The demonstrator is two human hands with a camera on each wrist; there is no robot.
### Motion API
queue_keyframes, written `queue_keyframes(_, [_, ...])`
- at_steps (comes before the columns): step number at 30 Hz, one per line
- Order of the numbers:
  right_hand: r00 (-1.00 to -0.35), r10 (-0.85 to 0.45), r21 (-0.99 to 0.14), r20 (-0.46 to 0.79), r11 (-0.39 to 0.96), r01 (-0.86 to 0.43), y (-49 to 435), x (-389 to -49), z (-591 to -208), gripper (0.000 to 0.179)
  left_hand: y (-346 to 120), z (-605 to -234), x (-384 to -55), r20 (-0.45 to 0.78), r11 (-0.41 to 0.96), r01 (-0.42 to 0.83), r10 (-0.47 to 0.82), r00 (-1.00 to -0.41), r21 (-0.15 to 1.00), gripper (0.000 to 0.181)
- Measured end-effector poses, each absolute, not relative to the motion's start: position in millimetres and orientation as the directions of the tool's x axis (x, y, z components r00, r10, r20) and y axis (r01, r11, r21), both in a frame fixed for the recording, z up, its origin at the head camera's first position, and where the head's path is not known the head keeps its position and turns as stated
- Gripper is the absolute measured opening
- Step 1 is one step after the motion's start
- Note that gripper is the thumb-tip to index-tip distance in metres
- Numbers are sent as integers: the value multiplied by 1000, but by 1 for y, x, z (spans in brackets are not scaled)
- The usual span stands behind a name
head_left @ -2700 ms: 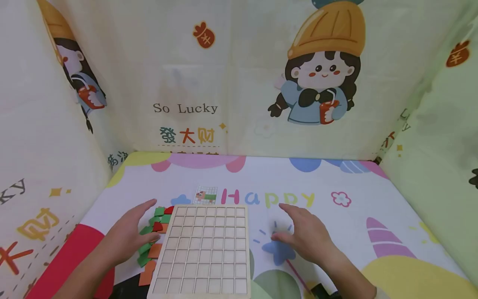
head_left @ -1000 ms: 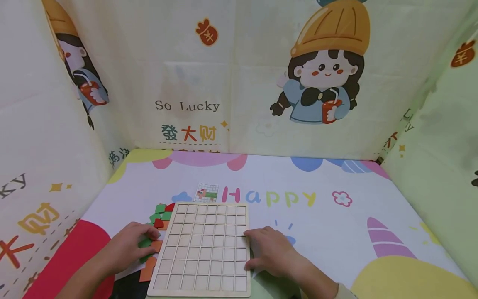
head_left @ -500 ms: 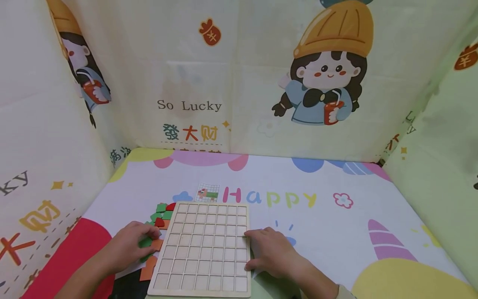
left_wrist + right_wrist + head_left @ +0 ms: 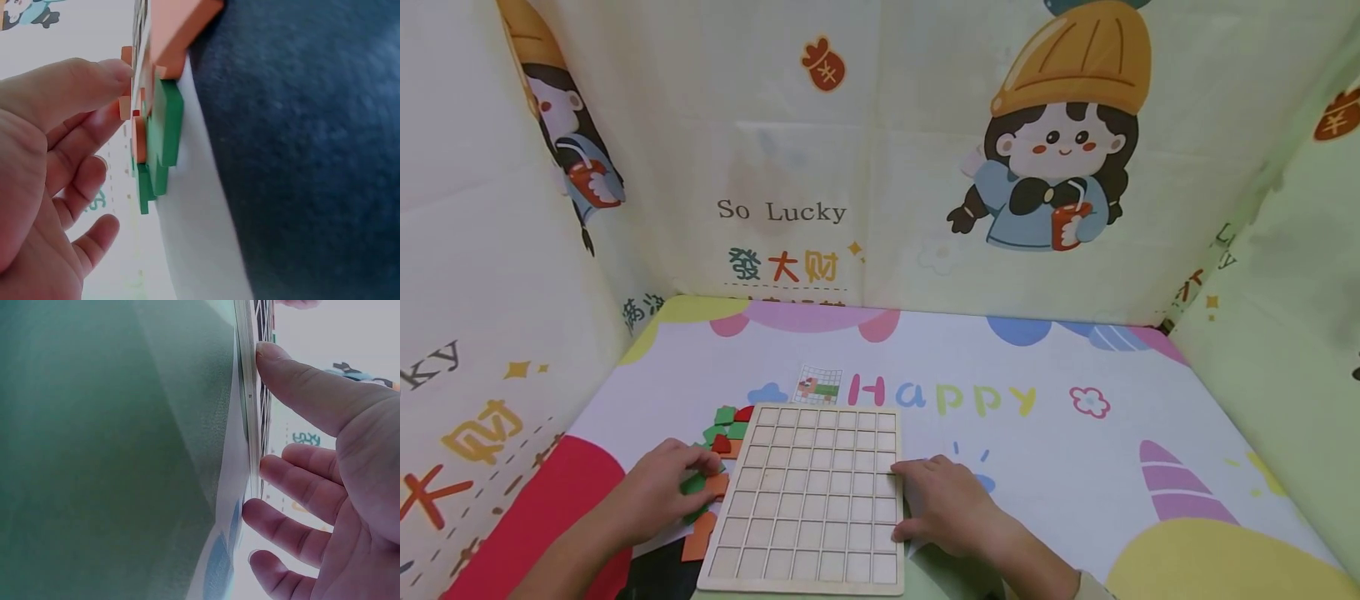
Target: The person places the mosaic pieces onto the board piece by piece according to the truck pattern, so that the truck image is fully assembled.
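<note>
In the head view a pale wooden grid board (image 4: 820, 496) lies flat, its square cells bare. At its left side my left hand (image 4: 655, 492) pinches an orange tile (image 4: 718, 485) between thumb and fingers; in the left wrist view this orange tile (image 4: 125, 107) sits slightly above the others, partly behind the thumb. Green tiles (image 4: 726, 415), red pieces (image 4: 721, 443) and another orange tile (image 4: 699, 537) lie close by, some overlapping. On the opposite side, my right hand (image 4: 951, 504) touches the board's right edge with thumb and fingertips, fingers loosely extended.
Behind the board lies a small gridded picture card (image 4: 818, 385) with a coloured figure. A dark surface (image 4: 662, 571) shows at the front left. The tablecloth (image 4: 1037, 450) carries printed shapes, and printed fabric walls (image 4: 895, 167) enclose the table.
Both hands have come down to the board's sides from their raised, spread pose. Over the last half second the left hand has shifted slightly upward with the orange tile; the right hand stays put.
</note>
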State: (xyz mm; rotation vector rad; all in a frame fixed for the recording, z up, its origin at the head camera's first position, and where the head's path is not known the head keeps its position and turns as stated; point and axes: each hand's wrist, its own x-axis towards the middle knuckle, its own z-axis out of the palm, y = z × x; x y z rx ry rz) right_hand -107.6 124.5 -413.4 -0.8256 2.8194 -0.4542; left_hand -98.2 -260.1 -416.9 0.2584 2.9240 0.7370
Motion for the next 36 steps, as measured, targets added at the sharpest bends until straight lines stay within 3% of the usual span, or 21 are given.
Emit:
queue_keyframes(6, [-830, -554, -334, -59, 795, -507, 125, -107, -414, 68, -258, -415, -96, -45, 844, 163, 216, -975, 511, 33])
queue_keyframes(13, [-833, -550, -338, -58, 796, -502, 125, -107, -413, 68, -248, -414, -93, -99, 815, 125, 218, -971, 566, 44])
queue_keyframes(24, [-832, -552, -327, -65, 799, -505, 124, -108, -413, 68, -241, -417, -93, -48, 785, 269, 354, -934, 558, 33])
queue_keyframes(36, [-829, -555, -325, -61, 796, -510, 124, -107, -411, 69, -239, -416, -92, -78, 799, 233, 329, -941, 554, 32])
